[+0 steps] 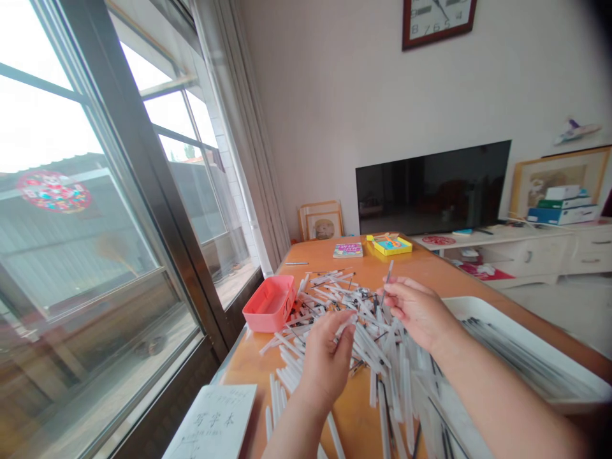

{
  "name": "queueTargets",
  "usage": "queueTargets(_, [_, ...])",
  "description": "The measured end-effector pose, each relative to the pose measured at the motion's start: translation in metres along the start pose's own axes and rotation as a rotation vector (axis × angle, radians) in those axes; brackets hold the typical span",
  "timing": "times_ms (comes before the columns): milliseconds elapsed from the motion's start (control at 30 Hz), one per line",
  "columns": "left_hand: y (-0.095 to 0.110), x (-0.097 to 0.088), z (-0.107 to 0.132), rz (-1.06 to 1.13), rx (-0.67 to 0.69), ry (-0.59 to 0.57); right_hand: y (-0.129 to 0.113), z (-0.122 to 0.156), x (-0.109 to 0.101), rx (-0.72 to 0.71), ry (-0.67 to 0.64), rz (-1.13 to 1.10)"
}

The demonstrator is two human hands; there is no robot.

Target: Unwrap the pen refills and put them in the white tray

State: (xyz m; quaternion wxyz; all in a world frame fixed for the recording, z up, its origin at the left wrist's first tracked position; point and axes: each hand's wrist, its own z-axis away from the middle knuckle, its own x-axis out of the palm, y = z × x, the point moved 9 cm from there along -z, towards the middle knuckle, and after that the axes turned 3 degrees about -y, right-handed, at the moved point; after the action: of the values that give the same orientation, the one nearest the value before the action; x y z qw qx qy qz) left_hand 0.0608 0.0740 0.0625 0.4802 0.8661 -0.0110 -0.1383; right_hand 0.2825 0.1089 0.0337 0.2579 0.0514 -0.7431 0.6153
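My right hand pinches a thin pen refill between thumb and fingertips, upright, its upper end pale and its lower part dark. My left hand is closed, thumb against curled fingers; a small whitish bit shows at its fingertips, too small to name. Both hands hover over a large heap of translucent white pen barrels, mixed with small black parts and dark refills. Just right of the heap, a white tray holds many long dark-and-clear refills, partly behind my right forearm.
A pink plastic basket stands left of the heap. A notebook lies at the near left edge. Farther back on the wooden table are a small colourful book, a yellow box and a pen. A glass door borders the left.
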Motion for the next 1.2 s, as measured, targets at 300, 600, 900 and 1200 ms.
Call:
queueTargets(300, [-0.039, 0.023, 0.006, 0.734, -0.432, -0.164, -0.031, 0.029, 0.04, -0.093, -0.109, 0.135])
queueTargets(600, [-0.031, 0.039, 0.016, 0.72, -0.477, -0.333, -0.037, 0.032, 0.044, -0.172, -0.088, 0.275])
queueTargets(900, [-0.041, 0.044, 0.016, 0.713, -0.462, -0.399, -0.033, 0.038, 0.055, -0.165, -0.182, 0.389])
queueTargets(1200, [-0.042, 0.042, 0.015, 0.763, -0.498, -0.366, -0.014, 0.046, 0.07, -0.046, -0.346, 0.532])
